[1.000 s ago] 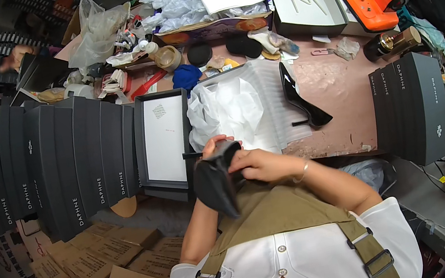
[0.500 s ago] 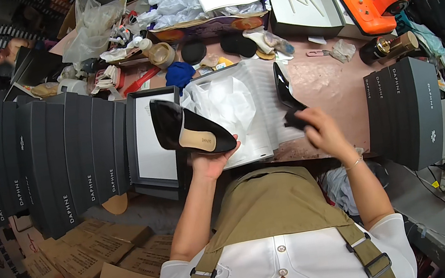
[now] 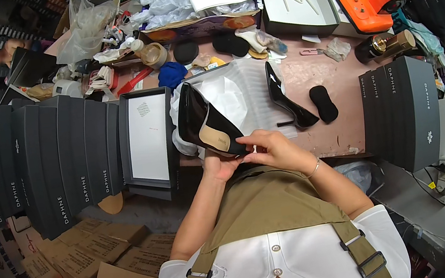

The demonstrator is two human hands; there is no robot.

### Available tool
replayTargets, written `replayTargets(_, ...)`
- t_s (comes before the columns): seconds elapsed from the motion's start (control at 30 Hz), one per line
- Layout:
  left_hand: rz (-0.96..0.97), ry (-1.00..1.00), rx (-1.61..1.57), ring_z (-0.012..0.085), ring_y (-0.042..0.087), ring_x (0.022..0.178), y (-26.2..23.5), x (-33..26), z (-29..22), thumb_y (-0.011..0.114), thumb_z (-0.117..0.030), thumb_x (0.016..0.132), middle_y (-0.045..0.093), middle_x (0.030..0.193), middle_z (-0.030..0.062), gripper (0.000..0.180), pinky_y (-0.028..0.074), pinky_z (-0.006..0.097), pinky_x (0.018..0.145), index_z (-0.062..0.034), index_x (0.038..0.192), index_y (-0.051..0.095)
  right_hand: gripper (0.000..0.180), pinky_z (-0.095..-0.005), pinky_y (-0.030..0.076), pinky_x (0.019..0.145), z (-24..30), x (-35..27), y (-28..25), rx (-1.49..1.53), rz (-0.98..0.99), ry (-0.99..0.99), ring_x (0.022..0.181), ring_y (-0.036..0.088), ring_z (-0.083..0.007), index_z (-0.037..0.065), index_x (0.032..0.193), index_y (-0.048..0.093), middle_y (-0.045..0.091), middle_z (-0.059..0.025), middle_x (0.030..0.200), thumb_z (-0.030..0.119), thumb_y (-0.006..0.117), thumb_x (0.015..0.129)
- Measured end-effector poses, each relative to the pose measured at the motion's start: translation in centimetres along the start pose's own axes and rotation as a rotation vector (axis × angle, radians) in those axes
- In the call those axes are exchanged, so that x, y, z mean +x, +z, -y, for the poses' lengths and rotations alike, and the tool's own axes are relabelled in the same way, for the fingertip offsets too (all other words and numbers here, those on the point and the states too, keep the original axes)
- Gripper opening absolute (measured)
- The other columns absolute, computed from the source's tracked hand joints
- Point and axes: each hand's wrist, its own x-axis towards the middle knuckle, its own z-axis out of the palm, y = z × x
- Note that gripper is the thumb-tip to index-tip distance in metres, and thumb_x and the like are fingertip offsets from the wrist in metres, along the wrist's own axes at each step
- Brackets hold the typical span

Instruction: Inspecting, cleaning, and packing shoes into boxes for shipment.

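Note:
My left hand supports a glossy black high-heeled shoe from below, its beige insole pad facing up. At the shoe's heel end, the fingers of my right hand pinch the rim close to that pad. Its mate, another black high-heeled shoe, lies on its side on the table to the right. Beside that one rests a black pad, narrowed at its middle. White tissue paper spreads behind the held shoe, partly covered by it.
An open box with a white inside stands left of my hands, beside a row of dark shoe boxes. More dark boxes stand at right. Farther back are an orange device, a blue cloth and a purple carton.
My right hand has set the black pad down on the table and moved left to the held shoe. The held shoe has shifted slightly right.

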Motion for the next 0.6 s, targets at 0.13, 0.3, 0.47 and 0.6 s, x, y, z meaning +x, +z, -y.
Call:
replayTargets(0.13,-0.094,0.016,-0.033,0.026,0.059,0.092,-1.5,0.0,0.2,0.048,-0.045,0.091,0.061,0.1,0.0076,0.038,0.051,0.044,0.076,-0.0104,0.102,0.058,0.026,-0.0361,0.049,0.063,0.0,0.8,2.2,-0.237,0.01,-0.129,0.073,0.061,-0.0284,0.005,0.106,0.062,0.06,-0.0113,0.085,0.016,0.065,0.082)
replayTargets(0.3,-0.033,-0.006,-0.025,0.0228,0.06,0.092,-1.1,-0.6,-0.3,0.05,-0.045,0.09,0.062,0.102,0.0046,0.038,0.051,0.041,0.079,-0.0113,0.104,0.06,0.012,-0.0405,0.046,0.055,1.1,0.4,2.8,-0.551,0.108,-0.205,0.069,0.059,-0.0291,0.006,0.085,0.057,0.054,-0.0087,0.077,0.018,0.06,0.085)
replayTargets(0.47,-0.031,-0.079,-0.028,0.0403,0.057,0.106,-1.1,-0.6,0.0,0.043,-0.047,0.093,0.059,0.108,0.0212,0.051,0.046,0.059,0.091,-0.0018,0.112,0.056,0.02,-0.0416,0.048,0.057,1.5,-4.7,-0.5,-0.487,0.223,-0.023,0.069,0.061,-0.0304,0.005,0.082,0.058,0.059,-0.012,0.077,0.025,0.059,0.087)
replayTargets(0.6,-0.195,-0.066,0.074,0.0445,0.056,0.105,1.0,-0.5,-0.6,0.038,-0.044,0.095,0.056,0.112,0.0253,0.052,0.045,0.064,0.09,0.0003,0.121,0.048,0.042,-0.0427,0.05,0.078,-0.7,-7.8,-2.7,-0.761,0.569,0.747,0.094,0.062,-0.0366,-0.001,0.105,0.06,0.063,-0.0251,0.102,0.036,0.062,0.086)
